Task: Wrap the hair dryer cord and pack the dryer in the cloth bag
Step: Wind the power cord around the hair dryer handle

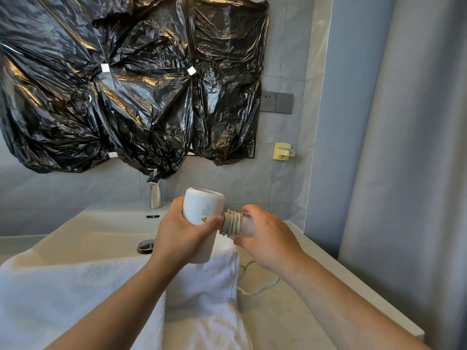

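I hold a white hair dryer [202, 205] above the sink edge. My left hand [182, 233] grips its barrel, thumb near a yellow warning label. Several turns of the off-white cord [231, 222] sit coiled around the handle, which points right. My right hand [265, 238] closes over the handle end and the cord. The loose rest of the cord [262, 286] trails down onto the counter under my right wrist. No cloth bag is in view.
A white towel [75, 294] drapes over the front of the white sink [101, 231], which has a drain [146, 246] and a chrome tap [156, 195]. Black plastic sheeting [126, 84] covers the wall above. A wall socket [276, 101] and a yellow holder [283, 151] are at right.
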`<state>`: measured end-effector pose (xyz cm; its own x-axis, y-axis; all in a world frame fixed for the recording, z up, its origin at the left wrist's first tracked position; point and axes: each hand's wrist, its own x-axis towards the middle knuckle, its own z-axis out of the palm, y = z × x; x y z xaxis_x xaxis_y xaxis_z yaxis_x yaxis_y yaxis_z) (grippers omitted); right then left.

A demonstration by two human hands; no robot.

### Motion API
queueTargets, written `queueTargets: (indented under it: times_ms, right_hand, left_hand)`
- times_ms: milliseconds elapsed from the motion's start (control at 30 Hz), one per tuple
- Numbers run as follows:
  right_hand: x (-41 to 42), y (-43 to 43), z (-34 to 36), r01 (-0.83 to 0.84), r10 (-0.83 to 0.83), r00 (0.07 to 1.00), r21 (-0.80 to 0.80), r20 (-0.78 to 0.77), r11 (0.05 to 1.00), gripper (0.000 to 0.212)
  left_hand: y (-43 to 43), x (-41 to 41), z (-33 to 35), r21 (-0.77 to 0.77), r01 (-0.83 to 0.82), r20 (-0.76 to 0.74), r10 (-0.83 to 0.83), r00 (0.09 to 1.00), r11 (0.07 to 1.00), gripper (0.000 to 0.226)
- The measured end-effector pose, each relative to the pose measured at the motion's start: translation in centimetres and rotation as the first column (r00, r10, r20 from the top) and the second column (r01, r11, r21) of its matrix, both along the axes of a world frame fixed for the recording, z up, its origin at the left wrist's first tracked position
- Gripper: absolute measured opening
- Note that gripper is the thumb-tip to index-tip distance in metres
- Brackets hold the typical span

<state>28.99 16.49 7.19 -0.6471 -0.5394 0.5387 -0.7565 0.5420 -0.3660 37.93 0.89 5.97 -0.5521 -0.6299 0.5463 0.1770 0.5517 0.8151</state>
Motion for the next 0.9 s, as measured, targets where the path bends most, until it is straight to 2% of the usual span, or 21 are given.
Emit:
queueTargets:
  times_ms: [167, 233, 300, 333, 367, 400, 467, 533, 633, 733, 800, 900]
  right_hand:
    - [-0.6, 0.4, 0.0, 0.016, -0.017, 0.996, -0.019, -0.087, 1.000, 0.045]
    - [-0.5, 0.6, -0.2, 0.005, -0.004, 0.988, 0.007, -0.154, 1.000, 0.047]
    - [-0.5, 0.7, -0.5, -0.013, 0.016, 0.973, 0.011, -0.231, 1.000, 0.046]
    - [-0.6, 0.8, -0.6, -0.016, 0.019, 0.961, 0.013, -0.276, 1.000, 0.045]
    - [-0.7, 0.7, -0.7, -0.023, 0.027, 0.941, 0.017, -0.336, 1.000, 0.045]
    - [-0.8, 0.7, -0.8, -0.025, 0.036, 0.916, 0.033, -0.400, 0.999, 0.044]
    - [-1.2, 0.7, -0.9, -0.019, 0.052, 0.873, 0.073, -0.485, 0.997, 0.042]
    - [-1.3, 0.8, -1.0, -0.005, 0.048, 0.852, 0.083, -0.522, 0.997, 0.041]
    - [-1.4, 0.7, -1.1, -0.007, 0.058, 0.827, 0.094, -0.559, 0.996, 0.037]
    - [-1.0, 0.6, -1.2, -0.006, 0.077, 0.802, 0.122, -0.592, 0.993, 0.032]
    - [-1.0, 0.7, -1.0, -0.029, 0.096, 0.810, 0.124, -0.579, 0.992, 0.033]
    - [-0.7, 0.9, -0.4, -0.089, 0.159, 0.858, 0.162, -0.489, 0.983, 0.037]
  left_hand:
    - [0.6, 0.0, -0.3, -0.009, -0.005, 0.003, 0.005, 1.000, 1.000, 0.064]
    - [0.6, 0.0, -0.7, -0.127, -0.062, 0.033, 0.067, 0.997, 0.990, 0.075]
    - [0.6, 0.1, -1.1, -0.318, -0.152, 0.004, 0.162, 0.987, 0.936, 0.096]
    - [0.5, 0.3, -1.0, -0.448, -0.205, -0.059, 0.200, 0.978, 0.870, 0.099]
    - [0.3, 0.4, -1.0, -0.588, -0.262, -0.136, 0.226, 0.965, 0.766, 0.097]
    - [0.1, 0.4, -0.7, -0.714, -0.300, -0.191, 0.236, 0.953, 0.633, 0.091]
    - [-0.1, 0.2, -0.2, -0.882, -0.287, -0.197, 0.262, 0.945, 0.374, 0.073]
    - [0.2, 0.2, 0.3, -0.951, -0.190, -0.104, 0.327, 0.939, 0.244, 0.059]
    - [0.6, -0.3, 1.0, -0.991, -0.067, -0.012, 0.437, 0.899, 0.112, 0.057]
    - [1.0, -0.9, 1.4, -0.992, 0.030, 0.085, 0.477, 0.875, 0.122, 0.063]
    - [1.2, -1.1, 1.4, -0.988, 0.071, 0.129, 0.466, 0.876, 0.139, 0.053]
    - [1.2, -1.3, 1.3, -0.986, 0.040, 0.105, 0.420, 0.901, 0.161, 0.035]
